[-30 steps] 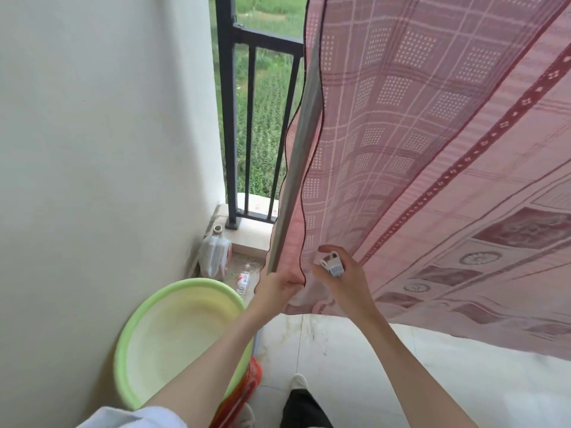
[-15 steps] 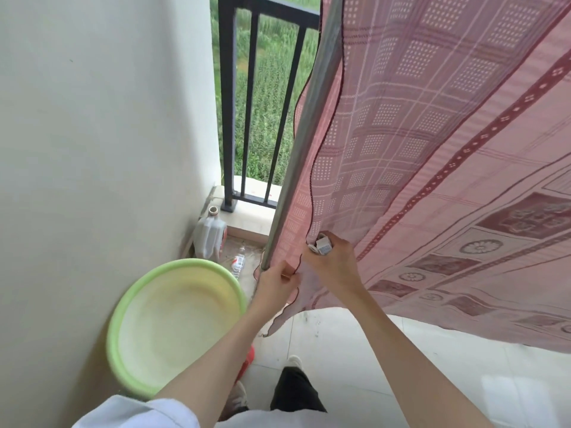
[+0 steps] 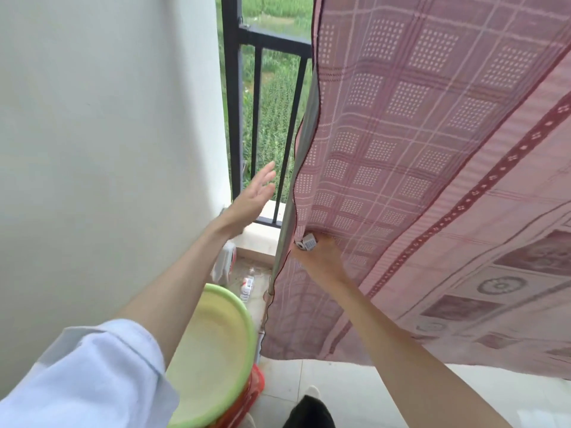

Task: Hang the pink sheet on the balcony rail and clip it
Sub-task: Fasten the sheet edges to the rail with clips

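The pink checked cotton sheet (image 3: 432, 149) hangs over a grey metal pole (image 3: 304, 156) just inside the black barred balcony rail (image 3: 272, 44). The right hand (image 3: 318, 257) pinches a small white plastic clip (image 3: 307, 242) against the sheet's dark-hemmed edge at the pole. The left hand (image 3: 253, 196) is lifted free, fingers spread, touching nothing. Below sits a round green plastic basin (image 3: 238, 307)

Woven cloth sheet (image 3: 417, 149); glossy plastic basin (image 3: 216, 350).
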